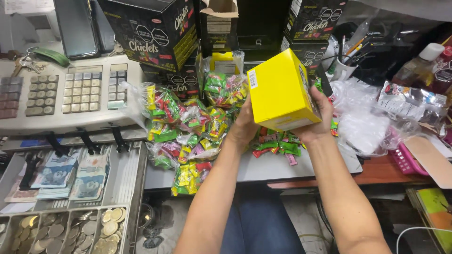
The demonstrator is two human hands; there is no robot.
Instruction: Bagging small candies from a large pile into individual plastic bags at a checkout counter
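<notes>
From the head view, looking down, both hands hold a yellow box up over the tabletop. The left hand presses against the box's left lower side, its fingers mostly hidden behind the cardboard. The right hand cups the right lower corner, with fingers wrapped up along the dark printed side face. So both hands are closed on the box, one on each side, and it hangs between them, tilted, with one corner pointing toward the camera.

The box is roughly cube-like, so no long axis stands out. Its plain yellow face looks up and toward the person, with a small barcode label near the upper left edge. Both hands are in touch with it; neither is nearer than the other.

Just below and to the left of the box lie clear bags of wrapped sweets in green, red, yellow and pink, piled on the tabletop. More loose sweets lie right under the hands. Behind stand black cartons. To the left are a cash register and its open drawer with banknotes and coins. Crumpled clear plastic bags lie to the right, near the right hand.
</notes>
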